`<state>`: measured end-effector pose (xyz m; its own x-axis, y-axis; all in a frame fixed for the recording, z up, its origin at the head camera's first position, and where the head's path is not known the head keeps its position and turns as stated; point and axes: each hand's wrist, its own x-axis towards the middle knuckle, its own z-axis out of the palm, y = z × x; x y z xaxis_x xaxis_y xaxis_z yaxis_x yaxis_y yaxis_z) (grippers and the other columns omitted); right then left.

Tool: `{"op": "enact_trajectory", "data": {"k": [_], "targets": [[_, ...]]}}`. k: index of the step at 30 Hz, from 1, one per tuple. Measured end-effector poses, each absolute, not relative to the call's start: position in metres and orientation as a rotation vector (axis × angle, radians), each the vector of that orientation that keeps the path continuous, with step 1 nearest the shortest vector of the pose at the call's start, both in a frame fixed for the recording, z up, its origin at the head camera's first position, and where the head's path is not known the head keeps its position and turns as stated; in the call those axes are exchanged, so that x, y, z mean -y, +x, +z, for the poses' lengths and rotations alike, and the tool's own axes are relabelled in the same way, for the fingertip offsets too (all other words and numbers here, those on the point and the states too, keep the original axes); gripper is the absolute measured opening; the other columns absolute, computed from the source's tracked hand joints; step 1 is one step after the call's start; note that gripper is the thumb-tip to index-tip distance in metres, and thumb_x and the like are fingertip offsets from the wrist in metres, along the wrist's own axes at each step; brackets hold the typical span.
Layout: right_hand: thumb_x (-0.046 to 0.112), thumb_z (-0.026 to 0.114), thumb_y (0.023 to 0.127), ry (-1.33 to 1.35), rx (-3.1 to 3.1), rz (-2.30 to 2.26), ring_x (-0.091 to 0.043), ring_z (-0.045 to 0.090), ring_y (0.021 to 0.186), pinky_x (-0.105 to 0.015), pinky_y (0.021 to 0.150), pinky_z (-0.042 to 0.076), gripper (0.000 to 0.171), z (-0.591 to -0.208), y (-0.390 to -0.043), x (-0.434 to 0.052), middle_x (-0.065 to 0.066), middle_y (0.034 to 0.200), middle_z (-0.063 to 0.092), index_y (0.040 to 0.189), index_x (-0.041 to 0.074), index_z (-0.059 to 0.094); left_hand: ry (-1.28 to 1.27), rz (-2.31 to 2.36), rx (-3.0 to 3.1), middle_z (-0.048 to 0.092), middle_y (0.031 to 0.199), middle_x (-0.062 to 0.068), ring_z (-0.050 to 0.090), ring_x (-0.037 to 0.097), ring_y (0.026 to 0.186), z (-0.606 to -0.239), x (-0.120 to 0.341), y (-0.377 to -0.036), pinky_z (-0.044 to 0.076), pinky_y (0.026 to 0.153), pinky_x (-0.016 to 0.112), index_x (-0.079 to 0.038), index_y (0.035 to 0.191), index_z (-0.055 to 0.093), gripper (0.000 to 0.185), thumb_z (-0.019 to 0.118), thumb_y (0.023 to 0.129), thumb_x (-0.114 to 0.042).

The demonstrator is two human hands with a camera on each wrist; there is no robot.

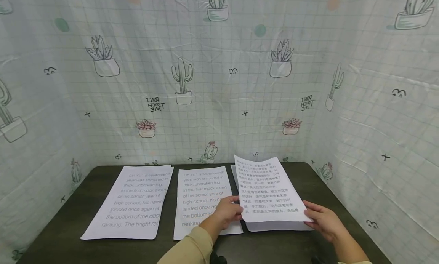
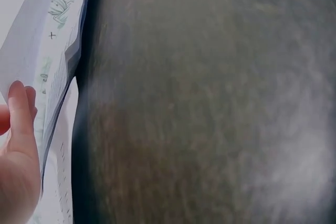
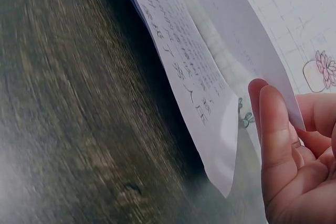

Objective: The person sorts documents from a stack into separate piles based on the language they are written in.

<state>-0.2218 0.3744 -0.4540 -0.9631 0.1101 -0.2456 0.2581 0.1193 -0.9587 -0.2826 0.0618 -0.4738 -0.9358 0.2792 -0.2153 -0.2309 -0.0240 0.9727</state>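
Observation:
A printed sheet of paper (image 1: 265, 188) with Chinese text is held tilted above a stack of paper (image 1: 279, 226) on the right of the table. My left hand (image 1: 226, 212) pinches its left edge near the lower corner; that hand (image 2: 20, 156) also shows in the left wrist view. At the lower right corner, my right hand (image 1: 324, 221) pinches the same sheet between thumb and fingers. The right wrist view shows the raised sheet (image 3: 257, 30) apart from the printed stack (image 3: 184, 61) below. The sheet hides most of the stack in the head view.
Two more piles of paper with English text lie on the dark table (image 1: 68, 218): the left pile (image 1: 127, 203) and the middle pile (image 1: 195, 195), partly covered by my left hand. A cactus-patterned curtain (image 1: 219, 85) surrounds the table at the back and sides.

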Motion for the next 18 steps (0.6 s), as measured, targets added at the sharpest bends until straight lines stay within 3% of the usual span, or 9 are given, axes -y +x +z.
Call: {"op": "enact_trajectory", "data": {"k": [13, 18], "targets": [[0.005, 0.057, 0.095, 0.441, -2.244, -1.993, -0.008, 0.066, 0.08, -0.027, 0.072, 0.06, 0.051, -0.4614, -0.2216, -0.3805, 0.008, 0.092, 0.067, 0.14, -0.013, 0.041, 0.031, 1.993, -1.922, 0.067, 0.099, 0.015, 0.066, 0.013, 0.074, -0.4761, -0.0675, -0.2809, 0.061, 0.071, 0.032, 0.011, 0.131, 0.053, 0.048, 0.06, 0.084, 0.007], [0.007, 0.055, 0.097, 0.505, -2.284, -1.968, -0.009, 0.065, 0.079, -0.027, 0.069, 0.059, 0.055, -0.4624, -0.2219, -0.3786, 0.007, 0.093, 0.066, 0.144, -0.013, 0.035, 0.053, 1.998, -1.891, 0.065, 0.101, 0.017, 0.067, 0.016, 0.078, -0.4775, -0.0683, -0.2799, 0.061, 0.075, 0.034, 0.012, 0.133, 0.05, 0.051, 0.06, 0.084, 0.007]]}}
